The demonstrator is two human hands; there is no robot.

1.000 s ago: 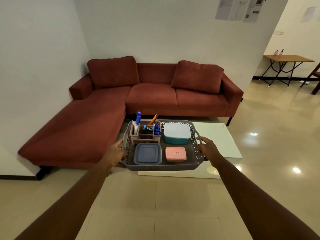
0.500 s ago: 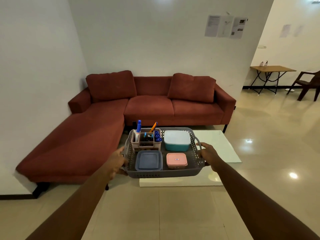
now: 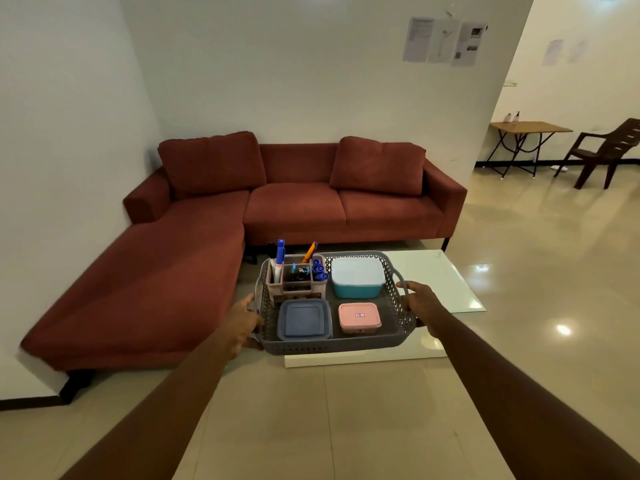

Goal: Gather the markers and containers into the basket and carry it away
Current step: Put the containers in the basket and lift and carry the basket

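A grey perforated basket point(image 3: 398, 336) is held level in the air at arm's length, in front of a red L-shaped sofa point(image 3: 242, 216) that stands against a white wall. Just behind the basket, between it and the sofa, a low white glass-topped desk point(image 3: 436, 278) is seen on the pale tiled floor point(image 3: 346, 410). Far to the right of the basket, beyond a wall corner, a small wooden folding table point(image 3: 530, 128) and a dark brown chair point(image 3: 609, 150) are seen. Sheets of paper point(image 3: 443, 41) are pinned to the wall above the sofa. Inside the basket, a pink organiser point(image 3: 277, 292) with upright markers point(image 3: 280, 254) is set in the far left corner, a teal container point(image 3: 356, 278) with a white lid in the far right, a blue-grey container point(image 3: 304, 320) in the near left and a small pink container point(image 3: 359, 317) in the near right. The left hand point(image 3: 244, 322) is closed around the basket's left edge, and the right hand point(image 3: 420, 301) is wrapped around the right handle; both grips are firmly closed on the basket.
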